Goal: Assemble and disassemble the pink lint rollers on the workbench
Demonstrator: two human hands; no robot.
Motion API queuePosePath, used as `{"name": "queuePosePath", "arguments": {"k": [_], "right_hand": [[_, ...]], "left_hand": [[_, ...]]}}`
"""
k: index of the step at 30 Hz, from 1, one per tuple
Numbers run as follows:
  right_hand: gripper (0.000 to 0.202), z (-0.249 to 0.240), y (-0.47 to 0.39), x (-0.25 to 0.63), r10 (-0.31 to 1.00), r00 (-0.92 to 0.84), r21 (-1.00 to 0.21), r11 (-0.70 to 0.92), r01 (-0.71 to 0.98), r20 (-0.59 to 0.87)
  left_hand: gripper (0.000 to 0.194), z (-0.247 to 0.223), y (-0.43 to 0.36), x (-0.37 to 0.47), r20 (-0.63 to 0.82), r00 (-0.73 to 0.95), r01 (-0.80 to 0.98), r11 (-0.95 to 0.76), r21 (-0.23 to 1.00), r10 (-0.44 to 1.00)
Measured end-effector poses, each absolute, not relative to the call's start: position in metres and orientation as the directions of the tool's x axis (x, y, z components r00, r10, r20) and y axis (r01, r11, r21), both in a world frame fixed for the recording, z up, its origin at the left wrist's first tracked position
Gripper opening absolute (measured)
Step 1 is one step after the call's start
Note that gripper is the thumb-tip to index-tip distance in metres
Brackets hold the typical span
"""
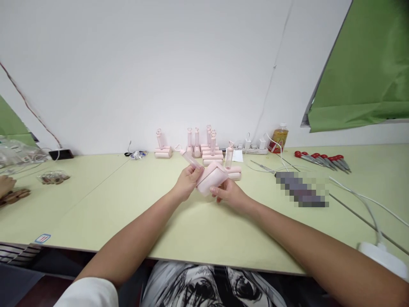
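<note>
A pale pink lint roller [212, 180] is held above the table in both my hands. Its clear handle [189, 157] tilts up to the left and ends in a heart-shaped loop. My left hand [188, 182] is closed around the end where the handle meets the wide head, thumb on top. On the other side, my right hand [227, 192] grips the lower right of the head, fingers partly hidden under it. Just behind stands another pink lint roller [234, 172], handle upright, with several more such rollers [212, 157] near the wall.
A pixelated area covers something dark [300, 189] on the right. Farther right lie several red-ended tools [322, 160]. A bottle [278, 138], a power strip [255, 150] and white cables stand or run along the back. At far left another person's hand [7, 184] is near brown pieces [14, 196].
</note>
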State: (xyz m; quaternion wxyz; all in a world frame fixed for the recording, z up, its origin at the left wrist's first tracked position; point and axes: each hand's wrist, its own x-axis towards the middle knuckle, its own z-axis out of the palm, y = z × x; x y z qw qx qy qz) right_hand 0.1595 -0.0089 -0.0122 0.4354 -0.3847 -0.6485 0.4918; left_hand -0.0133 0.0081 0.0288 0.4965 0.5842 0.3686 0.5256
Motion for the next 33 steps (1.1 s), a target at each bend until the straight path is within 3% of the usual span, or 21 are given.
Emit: {"name": "queuePosePath", "arguments": {"k": [7,10,13,16,19,23,28,33], "right_hand": [[0.052,-0.006,-0.001,0.168,0.911,-0.250,-0.944,0.329,-0.037,0.328],[0.044,-0.007,0.002,0.173,0.913,-0.265,-0.951,0.300,-0.074,0.309],[0.058,-0.013,0.002,0.172,0.907,-0.306,-0.957,0.282,-0.072,0.290],[0.074,-0.017,0.000,0.165,0.874,-0.373,-0.949,0.306,-0.074,0.311],[0.064,-0.015,-0.004,0.160,0.871,-0.379,-0.949,0.298,-0.102,0.314],[0.058,-0.007,-0.006,0.160,0.898,-0.310,-0.950,0.298,-0.090,0.311],[0.056,-0.006,-0.006,0.165,0.936,-0.231,-0.958,0.283,0.048,0.265],[0.046,-0.004,-0.006,0.177,0.932,-0.259,-0.844,0.344,0.412,0.254]], "left_hand": [[0.048,0.022,0.015,-0.017,0.290,0.133,-0.196,-0.262,0.945,0.948],[0.045,0.023,0.023,-0.024,0.306,0.041,-0.270,-0.285,0.920,0.951],[0.044,0.023,0.026,-0.024,0.287,-0.044,-0.319,-0.285,0.904,0.957],[0.045,0.021,0.020,-0.016,0.249,0.008,-0.334,-0.232,0.914,0.968],[0.047,0.018,0.011,-0.008,0.260,0.104,-0.316,-0.216,0.924,0.960],[0.049,0.017,0.008,-0.003,0.288,0.073,-0.283,-0.257,0.924,0.955],[0.044,0.020,0.022,-0.015,0.302,-0.153,-0.289,-0.335,0.897,0.941],[0.037,0.027,0.047,-0.046,0.144,-0.430,-0.357,-0.314,0.880,0.891]]}}
